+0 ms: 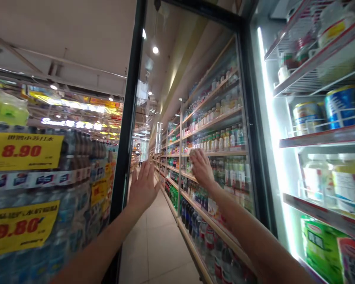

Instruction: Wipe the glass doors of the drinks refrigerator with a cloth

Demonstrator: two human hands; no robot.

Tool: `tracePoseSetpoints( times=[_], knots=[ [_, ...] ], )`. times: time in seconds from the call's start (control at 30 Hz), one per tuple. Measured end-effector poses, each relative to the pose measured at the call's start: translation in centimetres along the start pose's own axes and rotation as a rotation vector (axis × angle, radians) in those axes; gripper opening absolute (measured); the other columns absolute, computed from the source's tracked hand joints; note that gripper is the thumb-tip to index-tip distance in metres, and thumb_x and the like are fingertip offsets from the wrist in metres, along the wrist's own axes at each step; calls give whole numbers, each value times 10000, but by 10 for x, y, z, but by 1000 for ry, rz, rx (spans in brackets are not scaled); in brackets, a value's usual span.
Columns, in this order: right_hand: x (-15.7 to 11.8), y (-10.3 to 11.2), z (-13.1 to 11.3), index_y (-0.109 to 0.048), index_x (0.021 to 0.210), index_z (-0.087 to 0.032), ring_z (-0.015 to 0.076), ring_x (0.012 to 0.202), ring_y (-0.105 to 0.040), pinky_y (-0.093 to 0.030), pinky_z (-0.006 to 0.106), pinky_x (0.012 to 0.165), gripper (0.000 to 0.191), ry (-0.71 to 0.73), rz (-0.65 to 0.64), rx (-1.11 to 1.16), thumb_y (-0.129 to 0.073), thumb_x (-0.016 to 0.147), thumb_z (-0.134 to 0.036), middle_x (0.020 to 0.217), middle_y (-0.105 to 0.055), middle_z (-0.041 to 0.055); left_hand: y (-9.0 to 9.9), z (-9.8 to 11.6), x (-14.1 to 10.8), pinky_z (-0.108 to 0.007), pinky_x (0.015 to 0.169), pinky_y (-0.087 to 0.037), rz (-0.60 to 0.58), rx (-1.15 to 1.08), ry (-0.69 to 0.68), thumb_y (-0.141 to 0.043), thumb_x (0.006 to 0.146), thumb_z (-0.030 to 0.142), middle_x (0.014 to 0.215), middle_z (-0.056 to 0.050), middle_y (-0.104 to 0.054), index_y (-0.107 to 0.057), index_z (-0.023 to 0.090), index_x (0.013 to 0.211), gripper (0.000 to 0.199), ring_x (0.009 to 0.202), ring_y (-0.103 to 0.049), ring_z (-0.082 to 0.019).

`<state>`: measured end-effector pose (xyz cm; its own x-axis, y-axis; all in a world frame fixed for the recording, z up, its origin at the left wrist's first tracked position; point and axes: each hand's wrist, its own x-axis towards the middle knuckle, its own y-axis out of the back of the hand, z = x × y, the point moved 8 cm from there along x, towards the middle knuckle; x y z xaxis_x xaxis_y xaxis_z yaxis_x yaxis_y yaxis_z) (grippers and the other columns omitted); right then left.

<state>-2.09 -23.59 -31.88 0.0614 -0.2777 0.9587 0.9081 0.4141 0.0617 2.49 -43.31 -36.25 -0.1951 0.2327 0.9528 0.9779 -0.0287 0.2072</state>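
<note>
My left hand (143, 186) lies flat against the glass door (165, 90) near its dark frame, with the fingers stretched upward and the thumb apart. To its right and slightly higher, my right hand (201, 167) is up at the same pane, fingers extended and a little blurred. A pale patch shows by its fingertips; I cannot tell whether it is a reflection or something behind the glass. The door stands swung out from a lit refrigerated cabinet, and its black frame (126, 118) rises left of both hands.
At right, the cabinet's wire shelves hold jars, blue cans (344, 106), bottles and green packets (316, 240). Bottled drinks fill the long shelving (214, 118) seen through the glass. Stacked water bottles with yellow price signs (23, 152) stand at left. A tiled aisle floor (159, 236) runs ahead.
</note>
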Motion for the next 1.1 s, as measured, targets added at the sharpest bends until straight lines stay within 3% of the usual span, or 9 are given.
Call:
tracePoseSetpoints(
  times=[0.07, 0.13, 0.27, 0.33, 0.53, 0.73, 0.93, 1.0, 1.1],
  knots=[
    [13, 6, 14, -494, 1267, -130, 241, 1366, -199, -269, 472, 1087, 509, -197, 97, -21, -390, 770, -100, 1391, -401, 120, 3, -5, 2, -490, 1081, -203, -30, 32, -17, -364, 839, 339, 1441, -155, -308, -344, 42, 1350, 592, 1347, -261, -272],
    [20, 1, 2, -483, 1276, -114, 251, 1375, -170, -252, 479, 1094, 512, -227, 106, -9, -394, 772, -105, 1402, -382, 133, 5, -7, 3, -481, 1090, -192, -71, 59, -46, -370, 835, 314, 1449, -139, -295, -347, 48, 1351, 581, 1351, -257, -257],
    [10, -27, -82, -486, 1278, -184, 227, 1387, -142, -243, 449, 1102, 524, 226, -101, 81, -443, 762, -104, 1423, -379, 72, 10, -14, 4, -499, 1089, -190, -128, 88, -49, -383, 826, 292, 1455, -128, -279, -339, 48, 1356, 585, 1349, -262, -253],
    [7, -31, -99, -501, 1261, -211, 216, 1383, -163, -248, 445, 1096, 510, 333, -155, 97, -449, 766, -99, 1411, -402, 51, 14, -21, 3, -504, 1088, -191, -146, 91, -42, -397, 816, 280, 1452, -122, -288, -361, 59, 1346, 576, 1345, -272, -252],
    [57, -19, -57, -482, 1277, -101, 279, 1382, -138, -240, 499, 1086, 522, -143, 8, 65, -439, 757, -94, 1420, -359, 148, 23, -42, -9, -480, 1112, -158, -140, 49, -67, -442, 799, 275, 1445, -73, -310, -429, 118, 1312, 537, 1349, -266, -229],
    [48, -48, -157, -452, 1310, -189, 243, 1377, -174, -224, 459, 1104, 522, 432, -217, 161, -445, 793, -116, 1434, -368, 55, 46, -65, -19, -444, 1126, -140, -28, 40, -31, -441, 798, 253, 1434, -79, -339, -411, 114, 1326, 546, 1352, -259, -227],
    [118, -42, -142, -457, 1303, -121, 302, 1366, -181, -231, 508, 1078, 521, 71, -157, 135, -453, 782, -105, 1446, -336, 109, 67, -83, -15, -444, 1119, -150, 44, 89, 3, -422, 810, 256, 1430, -120, -346, -389, 86, 1330, 548, 1350, -264, -236],
    [119, -45, -156, -453, 1306, -125, 283, 1375, -164, -219, 496, 1088, 518, 138, -167, 153, -443, 788, -102, 1450, -331, 103, 69, -87, -15, -449, 1113, -161, 41, 86, 18, -413, 817, 263, 1437, -123, -333, -378, 79, 1335, 551, 1349, -266, -241],
    [79, -52, -184, -470, 1287, -137, 258, 1385, -145, -192, 481, 1106, 480, 345, -196, 159, -432, 809, -121, 1447, -340, 89, 71, -92, -17, -452, 1109, -163, 33, 74, 39, -403, 821, 261, 1439, -124, -325, -384, 71, 1331, 545, 1344, -275, -247]
  ],
)
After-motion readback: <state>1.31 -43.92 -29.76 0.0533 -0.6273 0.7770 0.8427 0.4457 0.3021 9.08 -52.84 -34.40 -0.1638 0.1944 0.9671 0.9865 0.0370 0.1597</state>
